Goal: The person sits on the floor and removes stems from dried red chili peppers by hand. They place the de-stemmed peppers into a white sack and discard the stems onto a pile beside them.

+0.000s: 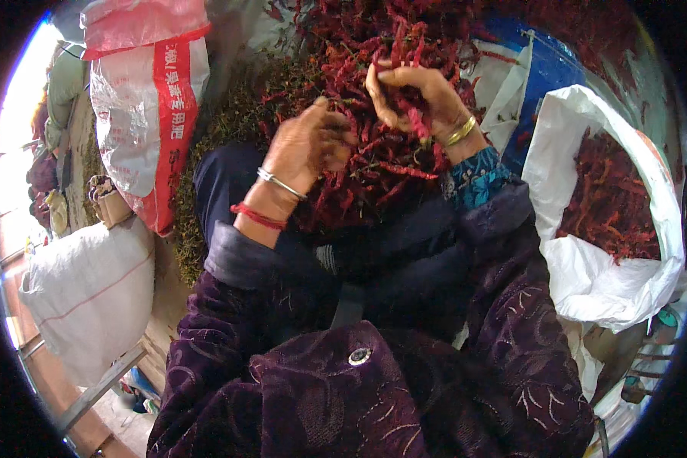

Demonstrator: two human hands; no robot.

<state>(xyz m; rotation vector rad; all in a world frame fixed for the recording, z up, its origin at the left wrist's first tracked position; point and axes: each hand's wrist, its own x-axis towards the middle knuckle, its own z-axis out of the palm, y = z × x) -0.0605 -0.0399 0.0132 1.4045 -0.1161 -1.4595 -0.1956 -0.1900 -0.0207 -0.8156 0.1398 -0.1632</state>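
Note:
A heap of dried red chili peppers [383, 166] lies before me and over my lap. My left hand [309, 143], with a silver bangle and a red cord on its wrist, is at the heap's left side; its fingers are blurred, so I cannot tell whether they hold a pepper. To the right, my right hand [415, 94], with a gold-coloured bangle, is curled around several dried red chili peppers [415, 121], some of them poking out below the palm.
On the right an open white woven sack [598, 286] contains more dried chilies [612, 194]. Dry stems and plant scraps [229, 126] lie left of the heap. A red and white printed sack [143, 114] and a white sack [97, 297] are farther left. Blue sheeting [526, 131] lies behind the open sack.

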